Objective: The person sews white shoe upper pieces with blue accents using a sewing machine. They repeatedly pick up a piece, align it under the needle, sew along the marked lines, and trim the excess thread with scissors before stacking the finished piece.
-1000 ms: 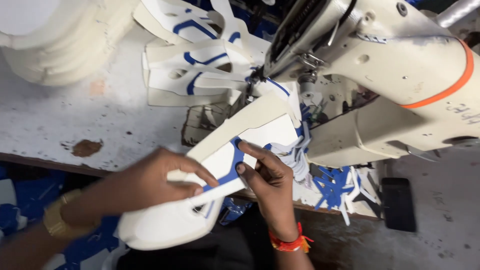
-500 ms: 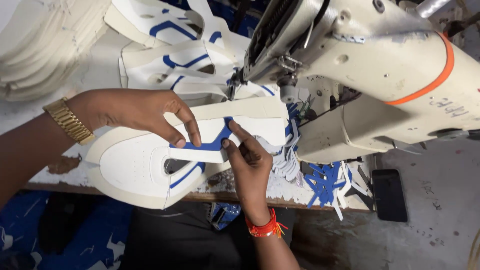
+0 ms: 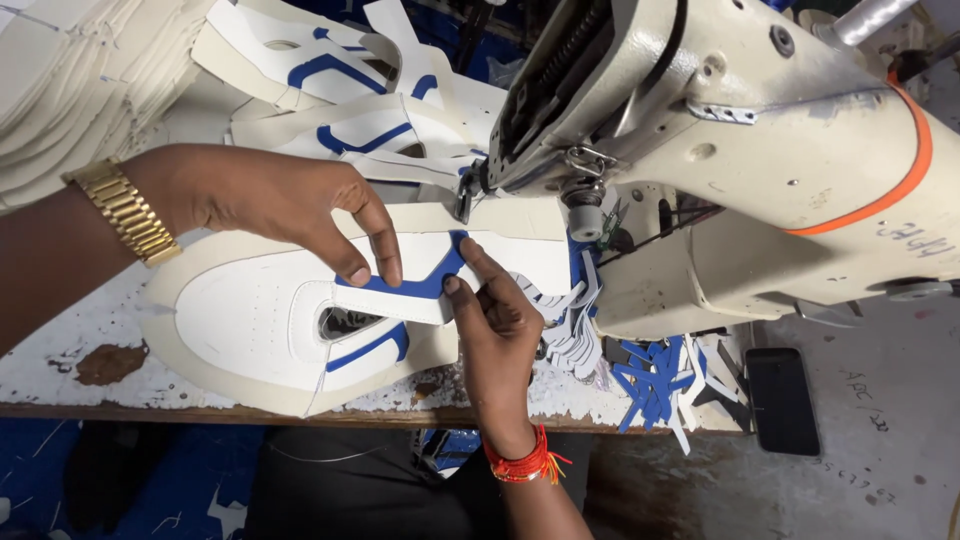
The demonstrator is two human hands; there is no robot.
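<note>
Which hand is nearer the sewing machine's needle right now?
Right. The right hand pinches the white-and-blue shoe upper panel just below the needle area. The left hand presses the panel farther left of it.
</note>
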